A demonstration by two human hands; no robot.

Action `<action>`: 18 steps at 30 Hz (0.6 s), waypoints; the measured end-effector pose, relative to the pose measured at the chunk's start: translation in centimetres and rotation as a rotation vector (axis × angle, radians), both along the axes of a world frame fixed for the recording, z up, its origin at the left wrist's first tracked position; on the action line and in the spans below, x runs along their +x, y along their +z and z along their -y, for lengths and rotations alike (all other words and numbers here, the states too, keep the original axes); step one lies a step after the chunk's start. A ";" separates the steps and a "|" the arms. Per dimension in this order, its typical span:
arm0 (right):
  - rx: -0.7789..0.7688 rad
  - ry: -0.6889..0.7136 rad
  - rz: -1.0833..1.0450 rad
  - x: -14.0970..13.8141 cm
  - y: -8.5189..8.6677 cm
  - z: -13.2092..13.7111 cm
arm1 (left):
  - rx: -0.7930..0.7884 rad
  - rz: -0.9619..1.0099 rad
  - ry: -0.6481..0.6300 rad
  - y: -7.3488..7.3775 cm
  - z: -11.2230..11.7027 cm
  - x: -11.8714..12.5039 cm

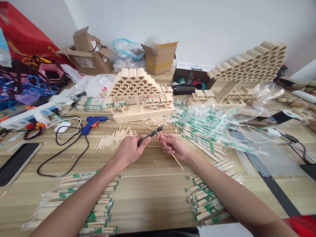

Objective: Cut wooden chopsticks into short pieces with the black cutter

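Observation:
My left hand (pixel 130 148) is closed around the handles of dark cutting pliers (pixel 150 134), whose jaws point to the upper right. In my right hand (pixel 174 145), the fingers pinch a thin wooden chopstick (pixel 178 162). The stick slants up from lower right, and its upper part crosses the jaws; I cannot tell whether they are biting into it. Short cut sticks (pixel 112 139) lie beside my left hand. Just beyond the pliers are small wooden bits (pixel 159 121) and a stepped honeycomb stack of sticks (pixel 138 87).
A blue glue gun (pixel 92 124) with a looping black cord lies left, near a phone (pixel 18 163) and a power strip (pixel 31 116). Wrapped chopsticks lie under both forearms (pixel 208 200). Plastic wrappers (pixel 212 123) and another honeycomb stack (pixel 251 64) are right. Cardboard boxes (pixel 158 61) line the wall.

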State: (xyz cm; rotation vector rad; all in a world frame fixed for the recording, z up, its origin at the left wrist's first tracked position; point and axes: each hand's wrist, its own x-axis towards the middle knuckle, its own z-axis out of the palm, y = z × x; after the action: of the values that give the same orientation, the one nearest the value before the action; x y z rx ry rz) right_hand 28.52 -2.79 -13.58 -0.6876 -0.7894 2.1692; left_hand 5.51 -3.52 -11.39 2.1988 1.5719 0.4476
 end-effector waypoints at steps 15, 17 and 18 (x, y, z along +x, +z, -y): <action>-0.026 -0.027 -0.002 -0.2 -0.3 0.1 | -0.024 -0.070 0.066 0.6 0.0 0.2; -0.017 -0.026 -0.001 -0.2 -0.2 0.1 | 0.002 -0.079 0.098 0.6 0.0 0.1; -0.012 -0.025 -0.001 -0.3 -0.2 0.1 | 0.008 -0.073 0.111 0.7 0.0 0.1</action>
State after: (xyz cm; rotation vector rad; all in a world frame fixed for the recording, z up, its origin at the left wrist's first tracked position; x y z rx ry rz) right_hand 28.27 -2.88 -13.74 -0.6989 -0.7644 2.1528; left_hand 5.63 -3.52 -10.72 2.1637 1.7403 0.4116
